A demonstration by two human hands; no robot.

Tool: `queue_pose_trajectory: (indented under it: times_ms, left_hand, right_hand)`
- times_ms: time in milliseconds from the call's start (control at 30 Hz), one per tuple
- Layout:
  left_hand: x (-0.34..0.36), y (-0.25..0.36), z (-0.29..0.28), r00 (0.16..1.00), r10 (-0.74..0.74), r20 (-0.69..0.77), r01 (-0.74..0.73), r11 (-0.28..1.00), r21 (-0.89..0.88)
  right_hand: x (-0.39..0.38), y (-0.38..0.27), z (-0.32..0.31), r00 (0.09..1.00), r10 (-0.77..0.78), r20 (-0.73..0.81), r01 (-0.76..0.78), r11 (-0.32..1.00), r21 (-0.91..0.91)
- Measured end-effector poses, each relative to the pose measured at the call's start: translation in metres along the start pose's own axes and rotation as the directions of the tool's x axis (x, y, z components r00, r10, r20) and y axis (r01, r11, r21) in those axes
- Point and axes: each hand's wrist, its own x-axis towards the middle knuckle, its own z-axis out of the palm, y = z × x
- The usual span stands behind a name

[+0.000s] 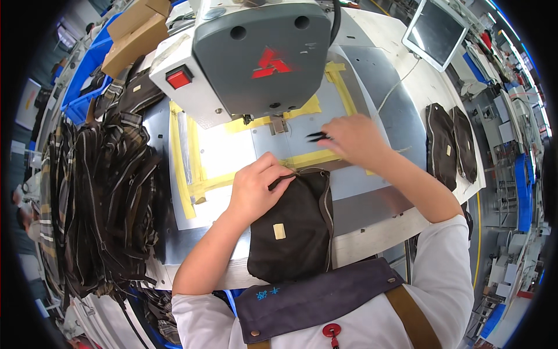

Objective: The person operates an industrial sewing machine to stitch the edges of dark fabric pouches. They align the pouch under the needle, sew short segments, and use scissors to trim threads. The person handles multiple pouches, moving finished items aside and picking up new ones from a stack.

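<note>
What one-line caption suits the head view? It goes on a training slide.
At a sewing machine, left hand grips a dark zippered pouch; right hand holds small black snips.

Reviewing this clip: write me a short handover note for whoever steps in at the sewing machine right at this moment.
Left hand: grip closed on the top edge of the dark zippered pouch, which lies at the table's front edge.
Right hand: holds small black snips over the metal plate, beside the presser foot.
Done, by the look of it: two similar pouches lie at the right.
Left: a pile of zippered pieces waits on the left; the pouch in hand is not under the foot.
</note>
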Motion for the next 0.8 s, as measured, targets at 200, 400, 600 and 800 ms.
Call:
queue_pose_trajectory:
  times_ms: [200, 400, 600, 800]
  left_hand:
    - [-0.002, -0.004, 0.000, 0.996, 0.091, 0.006, -0.091, 0.995, 0.027]
    - [-0.006, 0.000, -0.001, 0.912, 0.383, -0.147, -0.354, 0.916, 0.189]
    - [-0.004, 0.005, -0.005, 0.879, 0.444, -0.177, -0.409, 0.890, 0.200]
    - [0.000, 0.004, -0.010, 0.858, 0.426, -0.286, -0.356, 0.896, 0.266]
  right_hand:
    - [0.022, -0.028, 0.028, 0.978, -0.210, -0.005, 0.209, 0.975, 0.081]
    - [0.006, 0.005, 0.022, 0.984, 0.172, -0.038, -0.172, 0.985, 0.017]
    - [-0.020, 0.037, -0.008, 0.962, 0.104, -0.252, -0.146, 0.978, -0.151]
    - [-0.066, -0.090, -0.033, 0.649, 0.061, 0.758, -0.756, -0.055, 0.652]
